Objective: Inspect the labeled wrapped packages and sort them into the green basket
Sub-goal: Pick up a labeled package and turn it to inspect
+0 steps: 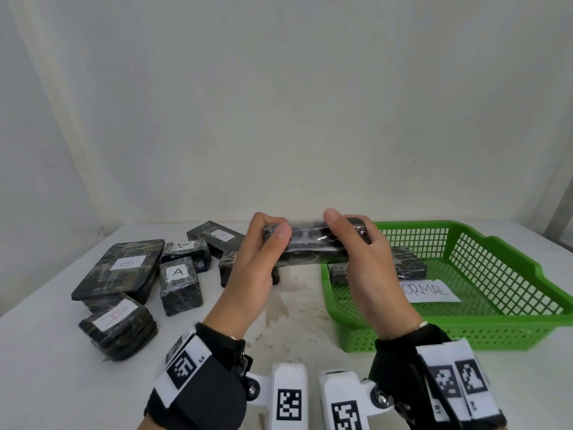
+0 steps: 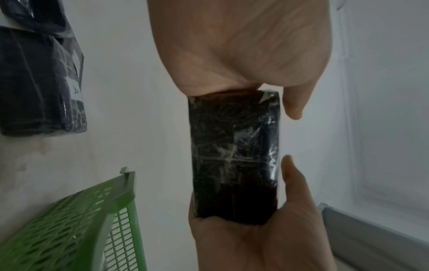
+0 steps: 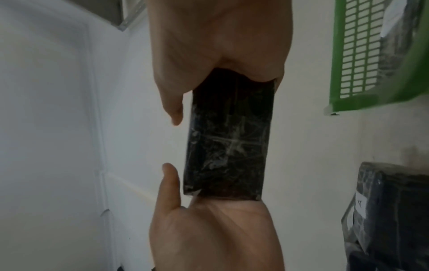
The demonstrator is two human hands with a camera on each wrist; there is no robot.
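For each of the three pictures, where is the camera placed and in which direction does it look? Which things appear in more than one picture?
Head: worn on the head, looks forward and down at the table; shows left hand and right hand.
Left wrist: looks along the left palm at the held package.
Right wrist: looks along the right palm at the same package.
Shared: all three show both hands, the package and the green basket.

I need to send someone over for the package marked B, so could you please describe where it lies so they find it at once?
Start at the green basket on the table's right and look across to the pile of dark wrapped packages on the left. At the pile's left end lies the B package, resting on another package. It is the widest and flattest one, and its white label reads B where its neighbours read A.
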